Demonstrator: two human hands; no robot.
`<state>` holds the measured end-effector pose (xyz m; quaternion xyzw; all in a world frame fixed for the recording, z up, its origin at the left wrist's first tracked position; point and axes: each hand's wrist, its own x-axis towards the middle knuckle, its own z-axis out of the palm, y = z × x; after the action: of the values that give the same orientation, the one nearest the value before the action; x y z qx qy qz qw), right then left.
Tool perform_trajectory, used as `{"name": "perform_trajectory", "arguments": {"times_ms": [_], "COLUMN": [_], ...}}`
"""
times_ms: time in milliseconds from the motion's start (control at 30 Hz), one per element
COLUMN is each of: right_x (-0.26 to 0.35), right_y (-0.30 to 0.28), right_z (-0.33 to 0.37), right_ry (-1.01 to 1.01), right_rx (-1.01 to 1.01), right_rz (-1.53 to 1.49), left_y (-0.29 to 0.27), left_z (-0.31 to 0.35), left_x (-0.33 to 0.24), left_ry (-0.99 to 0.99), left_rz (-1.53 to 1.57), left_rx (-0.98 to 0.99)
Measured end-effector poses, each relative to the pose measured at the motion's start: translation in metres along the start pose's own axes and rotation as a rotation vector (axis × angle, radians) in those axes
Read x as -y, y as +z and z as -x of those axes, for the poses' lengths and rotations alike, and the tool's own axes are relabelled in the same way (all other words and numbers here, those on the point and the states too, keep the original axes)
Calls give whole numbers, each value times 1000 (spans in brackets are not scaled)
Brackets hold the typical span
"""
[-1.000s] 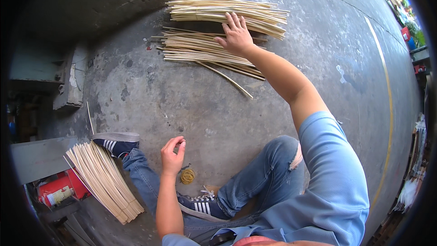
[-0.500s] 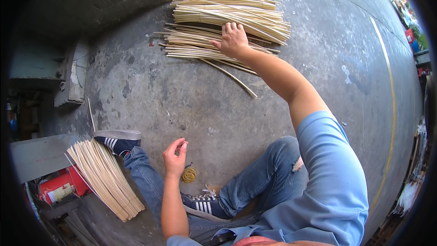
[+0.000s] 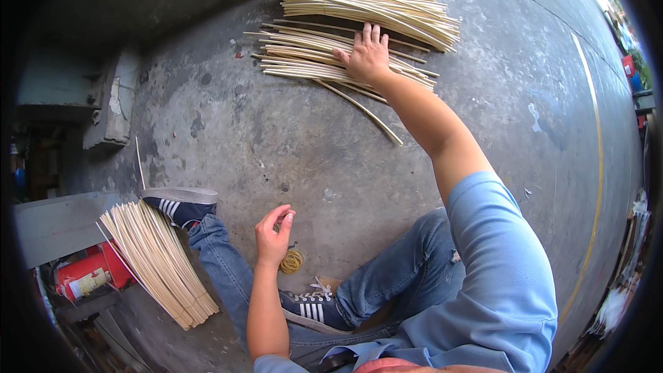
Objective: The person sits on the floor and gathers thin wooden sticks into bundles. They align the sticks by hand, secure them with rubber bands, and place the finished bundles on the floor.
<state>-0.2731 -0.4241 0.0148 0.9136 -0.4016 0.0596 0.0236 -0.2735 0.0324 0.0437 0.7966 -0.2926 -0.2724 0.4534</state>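
Note:
My right hand [image 3: 367,56] lies with fingers spread on a loose pile of thin pale sticks [image 3: 297,62], at the far side of the floor. Just beyond its fingertips sits a thicker bundle of the same sticks [image 3: 359,3]. One stick [image 3: 369,116] slants out of the loose pile toward me. My left hand [image 3: 273,236] hovers near my shin, fingers curled and their tips close to the thumb; I see nothing in it. Beside that hand, a coil of yellowish rubber bands [image 3: 291,261] rests on the floor.
Against my left shoe [image 3: 181,204] leans a large stick bundle [image 3: 159,262], with a red object [image 3: 93,273] behind it. A single stick [image 3: 140,164] stands past the shoe's toe. A concrete block [image 3: 119,100] juts out at the left. My legs are folded on the grey floor.
My right hand has drawn back slightly from the far bundle, and the gap between that bundle and the loose pile shows wider. The whole view has shifted a little. My left hand keeps its pose.

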Motion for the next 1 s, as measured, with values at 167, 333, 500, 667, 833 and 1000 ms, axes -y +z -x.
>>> {"name": "perform_trajectory", "arguments": {"times_ms": [167, 333, 500, 667, 833, 1000], "right_x": [4, -5, -9, 2, 39, 47], "right_y": [-5, -12, -25, -39, -36, -29], "right_z": [1, 3, -6, 16, 67, 106], "right_ry": [-61, -140, -15, -40, -167, -59], "right_rx": [96, 34, 240, 224, 358, 299], "right_rz": [-137, -130, -128, -147, -66, -193], "left_y": [1, 11, 29, 43, 46, 54], "left_z": [-1, 1, 5, 6, 15, 29], "left_x": [-1, 1, -4, -5, -10, -29], "left_ry": [2, -16, -35, -75, -168, -103], "left_rz": [-13, 35, 106, 211, 248, 246], "left_rx": [9, 36, 86, 116, 159, 168]}}
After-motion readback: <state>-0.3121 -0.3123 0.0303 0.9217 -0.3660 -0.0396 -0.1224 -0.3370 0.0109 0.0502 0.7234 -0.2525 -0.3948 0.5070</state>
